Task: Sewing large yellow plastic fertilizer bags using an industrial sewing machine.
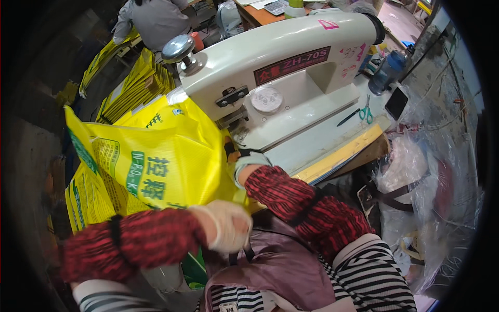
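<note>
The workpiece is one bright yellow bag (176, 151) of glossy, finely ribbed sheet material with green printing, creased into broad folds, its upper-left corner raised to a point. It is located at the left of the sewing machine (291, 44), with its right edge beside the stitching end and near both hands. The machine housing is smooth white enamel, formed as a long rounded arm, with one polished, mushroom-shaped metal knob (178, 49) and one round white cover (266, 99). The left hand (228, 226), in a pale fabric glove, is at the bag's lower right corner with fingers curled; whether material is pinched inside cannot be told. The right hand (243, 157) is at the bag's right edge; its dark-covered fingers are partly hidden, and its grip cannot be determined. Both forearms carry crinkled red-and-black sleeves (156, 236), two in total, each with one dark band. Items on the pale work surface (312, 143), by count: one pen (348, 117), slim and dark; one pair of scissors (366, 115) with teal handles; one flat black phone (396, 103); one translucent bluish bottle (387, 73). Behind the bag lies one stack of folded yellow bags (136, 86), layers too many to count; one co-worker (155, 23) in grey sits beyond.
</note>
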Tool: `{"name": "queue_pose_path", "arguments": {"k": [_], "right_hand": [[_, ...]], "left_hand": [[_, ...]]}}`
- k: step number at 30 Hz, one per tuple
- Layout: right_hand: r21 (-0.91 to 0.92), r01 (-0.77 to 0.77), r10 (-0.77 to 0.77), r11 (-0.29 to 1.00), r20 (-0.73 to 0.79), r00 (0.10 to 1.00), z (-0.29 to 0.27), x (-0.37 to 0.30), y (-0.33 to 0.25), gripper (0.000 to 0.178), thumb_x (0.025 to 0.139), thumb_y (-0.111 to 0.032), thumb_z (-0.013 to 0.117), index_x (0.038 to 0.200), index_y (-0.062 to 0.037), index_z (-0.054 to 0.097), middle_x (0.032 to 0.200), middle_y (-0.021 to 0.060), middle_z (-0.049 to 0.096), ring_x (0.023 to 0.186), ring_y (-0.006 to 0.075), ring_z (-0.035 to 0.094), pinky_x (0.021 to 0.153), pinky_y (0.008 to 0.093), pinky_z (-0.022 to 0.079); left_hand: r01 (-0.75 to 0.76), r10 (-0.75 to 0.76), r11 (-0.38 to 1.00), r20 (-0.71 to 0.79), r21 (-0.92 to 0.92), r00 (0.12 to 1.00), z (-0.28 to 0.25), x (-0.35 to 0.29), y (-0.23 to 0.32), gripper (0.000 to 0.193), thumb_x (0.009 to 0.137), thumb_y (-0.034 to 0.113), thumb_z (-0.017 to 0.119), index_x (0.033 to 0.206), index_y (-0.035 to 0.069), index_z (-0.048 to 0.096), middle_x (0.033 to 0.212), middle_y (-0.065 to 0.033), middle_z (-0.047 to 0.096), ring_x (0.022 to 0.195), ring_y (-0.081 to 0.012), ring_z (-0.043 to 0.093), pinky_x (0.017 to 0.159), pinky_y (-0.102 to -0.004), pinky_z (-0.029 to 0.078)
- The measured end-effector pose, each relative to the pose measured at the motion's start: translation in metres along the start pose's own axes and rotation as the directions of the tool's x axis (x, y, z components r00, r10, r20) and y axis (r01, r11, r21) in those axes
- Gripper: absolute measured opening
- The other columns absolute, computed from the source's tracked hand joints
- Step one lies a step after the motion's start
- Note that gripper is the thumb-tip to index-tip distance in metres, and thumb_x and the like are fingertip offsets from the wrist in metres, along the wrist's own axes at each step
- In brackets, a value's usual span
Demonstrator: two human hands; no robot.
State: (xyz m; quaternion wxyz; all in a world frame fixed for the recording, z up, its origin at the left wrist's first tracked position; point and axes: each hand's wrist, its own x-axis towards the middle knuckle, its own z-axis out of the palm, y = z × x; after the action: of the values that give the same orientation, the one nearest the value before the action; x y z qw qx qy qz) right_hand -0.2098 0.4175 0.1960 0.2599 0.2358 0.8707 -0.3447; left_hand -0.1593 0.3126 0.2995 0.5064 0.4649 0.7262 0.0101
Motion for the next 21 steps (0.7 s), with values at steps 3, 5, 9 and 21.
{"name": "queue_pose_path", "arguments": {"k": [3, 5, 9, 21], "right_hand": [[-0.173, 0.146, -0.147, 0.974, 0.007, 0.989, -0.001, 0.01, 0.001, 0.034, 0.091, -0.034, 0.048, 0.103, -0.0101, 0.069, 0.106, 0.0132, 0.068, 0.096, 0.0305, 0.067, 0.086, 0.0414, 0.051], [-0.117, 0.256, -0.266, 0.96, -0.078, 0.961, 0.004, 0.006, 0.014, 0.034, 0.09, -0.034, 0.047, 0.104, -0.0115, 0.069, 0.104, 0.0161, 0.067, 0.096, 0.0333, 0.066, 0.085, 0.0423, 0.052], [-0.23, 0.498, -0.441, 0.836, 0.259, 0.86, 0.048, 0.047, 0.079, 0.041, 0.091, -0.033, 0.047, 0.127, -0.0127, 0.051, 0.112, 0.0211, 0.063, 0.1, 0.0345, 0.062, 0.086, 0.0395, 0.048], [0.047, 0.864, -0.865, 0.501, 0.009, 0.501, 0.049, -0.042, 0.142, 0.037, 0.084, -0.011, 0.066, 0.121, -0.0137, 0.062, 0.118, 0.0133, 0.06, 0.103, 0.0214, 0.058, 0.088, 0.03, 0.046]], "left_hand": [[-0.127, 0.031, 0.965, -0.379, -0.23, 0.925, 0.065, 0.061, -0.064, 0.03, 0.088, 0.028, 0.052, 0.09, 0.001, 0.065, 0.085, -0.0182, 0.065, 0.079, -0.0343, 0.063, 0.072, -0.0374, 0.05], [0.08, -0.15, 0.981, -0.431, -0.177, 0.89, 0.082, 0.053, -0.052, 0.03, 0.091, 0.027, 0.049, 0.094, 0.0, 0.063, 0.088, -0.0204, 0.064, 0.082, -0.0364, 0.063, 0.074, -0.0381, 0.05], [-0.462, -0.67, 0.111, -0.409, -0.88, 0.62, 0.075, 0.03, -0.051, 0.017, 0.089, 0.02, 0.05, 0.09, 0.006, 0.06, 0.07, -0.0093, 0.058, 0.066, -0.0236, 0.06, 0.065, -0.0363, 0.05], [0.48, -0.465, 0.872, -0.472, -0.098, 0.749, 0.066, 0.018, -0.082, 0.043, 0.086, 0.039, 0.052, 0.103, 0.002, 0.065, 0.107, -0.0218, 0.062, 0.103, -0.0348, 0.058, 0.089, -0.038, 0.046]]}}
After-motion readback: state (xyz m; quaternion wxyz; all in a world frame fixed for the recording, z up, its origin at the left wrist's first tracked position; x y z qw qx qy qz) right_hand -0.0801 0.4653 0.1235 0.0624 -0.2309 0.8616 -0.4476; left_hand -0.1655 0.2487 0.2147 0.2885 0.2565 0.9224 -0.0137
